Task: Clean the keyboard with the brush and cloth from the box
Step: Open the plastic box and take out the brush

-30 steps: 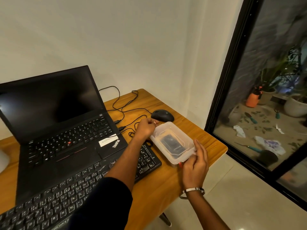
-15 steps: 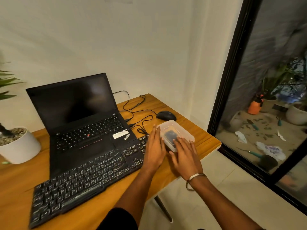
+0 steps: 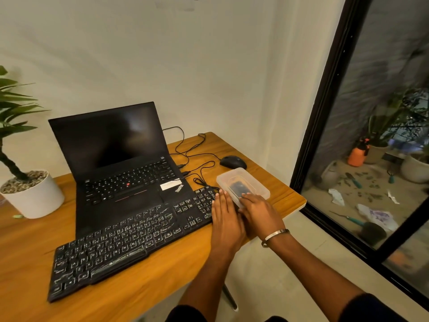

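While both forearms reach out over the near edge of the wooden desk (image 3: 148,296), the left hand (image 3: 226,219) lies flat with straight fingers, its tips at the right end of the keyboard (image 3: 130,242) and beside the box (image 3: 246,180). The right hand (image 3: 260,210), a metal bangle (image 3: 275,237) on its wrist, rests spread on the box's near end, fingers relaxed, gripping nothing. The box is a clear, rounded rectangular plastic tub with its lid on, near the desk's right edge; something dark shows through, too blurred to name. The keyboard is long, black and glossy, lying slantwise before an open black laptop (image 3: 120,159). A black mouse (image 3: 233,161) sits just behind the box.
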